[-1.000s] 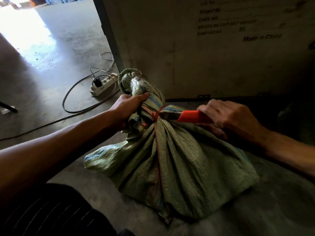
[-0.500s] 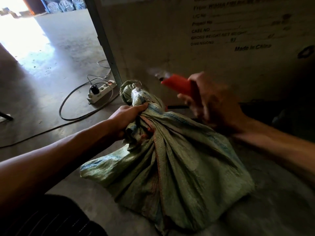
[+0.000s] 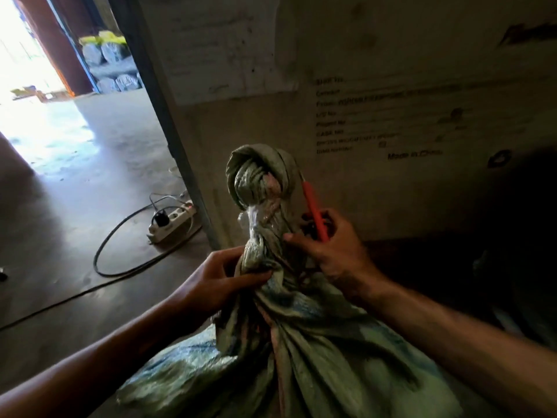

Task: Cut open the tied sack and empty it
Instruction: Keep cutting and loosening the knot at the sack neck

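Observation:
A green woven sack (image 3: pixel 316 357) stands on the concrete floor, its twisted neck (image 3: pixel 262 188) pulled upright in front of me. My left hand (image 3: pixel 223 282) grips the neck low down, from the left side. My right hand (image 3: pixel 328 251) holds a red-handled cutter (image 3: pixel 315 211) against the right side of the neck, the handle pointing up along it. The blade tip is hidden behind the bunched cloth. Thin red threads of the tie (image 3: pixel 304 276) hang loose at the base of the neck, between my hands.
A large crate (image 3: pixel 361 86) with printed shipping text stands right behind the sack. A white power strip (image 3: pixel 171 223) with a black cable (image 3: pixel 120 267) lies on the floor to the left. Bright daylight comes through a doorway (image 3: pixel 30 70) at far left.
The red tie around the neck has been cut. My right hand swung the cutter up and away, then came back beside the neck. The neck now stands upright and my view has risen.

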Demonstrator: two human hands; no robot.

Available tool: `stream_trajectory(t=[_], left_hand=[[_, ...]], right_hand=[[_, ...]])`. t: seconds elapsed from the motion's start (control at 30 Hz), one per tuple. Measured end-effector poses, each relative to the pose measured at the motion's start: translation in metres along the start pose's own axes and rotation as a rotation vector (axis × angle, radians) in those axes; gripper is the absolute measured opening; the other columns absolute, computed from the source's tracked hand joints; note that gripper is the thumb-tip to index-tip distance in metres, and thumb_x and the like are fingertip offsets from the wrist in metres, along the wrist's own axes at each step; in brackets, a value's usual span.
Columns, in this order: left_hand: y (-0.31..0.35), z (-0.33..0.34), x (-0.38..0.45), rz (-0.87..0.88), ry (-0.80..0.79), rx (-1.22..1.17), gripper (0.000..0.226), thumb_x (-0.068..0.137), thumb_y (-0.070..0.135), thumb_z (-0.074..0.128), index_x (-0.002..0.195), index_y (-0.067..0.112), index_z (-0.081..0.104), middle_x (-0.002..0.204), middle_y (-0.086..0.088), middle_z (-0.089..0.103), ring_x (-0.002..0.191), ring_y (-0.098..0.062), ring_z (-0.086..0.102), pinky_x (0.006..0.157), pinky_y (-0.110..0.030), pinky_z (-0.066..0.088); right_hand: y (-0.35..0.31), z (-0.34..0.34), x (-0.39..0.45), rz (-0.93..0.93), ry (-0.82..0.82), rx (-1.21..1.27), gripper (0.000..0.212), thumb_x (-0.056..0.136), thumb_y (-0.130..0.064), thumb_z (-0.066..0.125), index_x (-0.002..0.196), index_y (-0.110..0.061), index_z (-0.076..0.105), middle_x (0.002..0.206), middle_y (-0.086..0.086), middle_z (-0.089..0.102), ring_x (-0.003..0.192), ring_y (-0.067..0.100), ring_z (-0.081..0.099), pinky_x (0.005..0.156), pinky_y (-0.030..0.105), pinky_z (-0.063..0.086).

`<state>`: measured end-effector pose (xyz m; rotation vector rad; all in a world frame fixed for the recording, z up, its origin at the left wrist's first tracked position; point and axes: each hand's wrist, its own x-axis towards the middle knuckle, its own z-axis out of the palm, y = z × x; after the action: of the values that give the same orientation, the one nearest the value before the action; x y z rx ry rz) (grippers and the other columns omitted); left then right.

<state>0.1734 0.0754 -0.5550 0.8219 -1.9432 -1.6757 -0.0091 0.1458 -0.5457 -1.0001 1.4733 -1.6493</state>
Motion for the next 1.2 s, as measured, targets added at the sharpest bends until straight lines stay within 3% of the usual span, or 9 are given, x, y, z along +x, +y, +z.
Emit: stream_trajectory(t=[0.1, 0.27, 0.33, 0.43, 0.57, 0.8, 0.87, 1.03, 1.2], left_hand=[[0.015, 0.001, 0.000, 0.007, 0.057, 0.086, 0.045, 0.062, 0.036, 0.079, 0.104, 0.021, 0.070, 0.106, -0.007, 0.073, 0.101, -0.024, 0.068, 0.081, -0.033, 0.056], [0.046, -0.012, 0.009, 0.109, 0.412, 0.177, 0.083, 0.050, 0.078, 0.060, 0.117, 0.029, 0.060, 0.121, -0.001, 0.064, 0.111, -0.015, 0.058, 0.097, -0.042, 0.045], [0.057, -0.016, 0.015, 0.129, 0.415, 0.061, 0.082, 0.056, 0.075, 0.063, 0.126, 0.034, 0.052, 0.126, 0.001, 0.063, 0.115, -0.015, 0.057, 0.097, -0.040, 0.046], [0.059, -0.017, 0.023, 0.171, 0.315, -0.060, 0.039, 0.071, 0.048, 0.068, 0.109, 0.038, 0.065, 0.103, 0.006, 0.073, 0.092, -0.010, 0.067, 0.065, -0.022, 0.054], [0.047, -0.022, 0.027, 0.107, 0.544, -0.107, 0.032, 0.077, 0.032, 0.068, 0.104, 0.016, 0.065, 0.085, -0.001, 0.073, 0.073, -0.015, 0.067, 0.050, -0.023, 0.052], [0.026, -0.041, 0.027, -0.100, 0.808, -0.159, 0.036, 0.083, 0.028, 0.067, 0.107, 0.006, 0.052, 0.085, -0.011, 0.066, 0.075, -0.026, 0.065, 0.062, -0.037, 0.057], [0.024, -0.044, 0.028, -0.113, 0.832, -0.149, 0.036, 0.083, 0.028, 0.068, 0.106, 0.006, 0.052, 0.084, -0.012, 0.067, 0.075, -0.027, 0.066, 0.062, -0.038, 0.058], [0.020, -0.046, 0.028, -0.116, 0.858, -0.140, 0.024, 0.080, 0.029, 0.069, 0.090, 0.016, 0.052, 0.089, -0.014, 0.068, 0.080, -0.028, 0.068, 0.064, -0.039, 0.059], [0.020, -0.045, 0.026, -0.101, 0.826, -0.140, 0.033, 0.078, 0.036, 0.071, 0.096, 0.015, 0.054, 0.098, -0.017, 0.069, 0.089, -0.031, 0.068, 0.070, -0.042, 0.059]], right_hand=[[-0.001, 0.005, 0.007, -0.051, -0.017, 0.046, 0.033, 0.070, -0.003, 0.075, 0.095, -0.009, 0.056, 0.080, -0.001, 0.059, 0.068, 0.006, 0.057, 0.059, 0.011, 0.051], [-0.005, -0.002, 0.011, -0.058, -0.093, 0.081, 0.027, 0.074, 0.004, 0.069, 0.093, -0.011, 0.056, 0.080, 0.002, 0.062, 0.067, 0.011, 0.059, 0.056, 0.017, 0.052], [-0.007, -0.004, 0.010, -0.022, -0.181, 0.040, 0.026, 0.076, 0.001, 0.068, 0.087, -0.019, 0.056, 0.077, 0.000, 0.062, 0.064, 0.011, 0.060, 0.052, 0.021, 0.053], [-0.006, 0.000, 0.007, -0.008, -0.254, -0.031, 0.025, 0.077, -0.001, 0.068, 0.089, -0.021, 0.058, 0.082, 0.005, 0.065, 0.063, 0.011, 0.063, 0.052, 0.020, 0.054], [-0.001, 0.001, 0.002, -0.040, -0.149, -0.151, 0.024, 0.084, -0.014, 0.063, 0.104, -0.018, 0.050, 0.090, 0.006, 0.059, 0.080, 0.022, 0.061, 0.070, 0.034, 0.054], [-0.028, -0.005, -0.019, -0.130, -0.417, -0.516, 0.024, 0.090, -0.039, 0.048, 0.090, -0.017, 0.058, 0.065, 0.003, 0.057, 0.043, 0.003, 0.052, 0.041, 0.021, 0.043], [-0.033, -0.002, -0.023, -0.199, -0.451, -0.627, 0.023, 0.089, -0.038, 0.049, 0.096, -0.019, 0.060, 0.063, 0.000, 0.059, 0.047, 0.003, 0.055, 0.039, 0.016, 0.041], [-0.036, 0.006, -0.030, -0.291, -0.467, -0.750, 0.022, 0.090, -0.041, 0.047, 0.098, -0.024, 0.057, 0.064, 0.003, 0.062, 0.054, 0.014, 0.060, 0.052, 0.040, 0.050], [-0.036, 0.008, -0.029, -0.324, -0.422, -0.769, 0.018, 0.091, -0.041, 0.046, 0.096, -0.026, 0.055, 0.058, -0.003, 0.060, 0.049, 0.008, 0.056, 0.045, 0.028, 0.042]])
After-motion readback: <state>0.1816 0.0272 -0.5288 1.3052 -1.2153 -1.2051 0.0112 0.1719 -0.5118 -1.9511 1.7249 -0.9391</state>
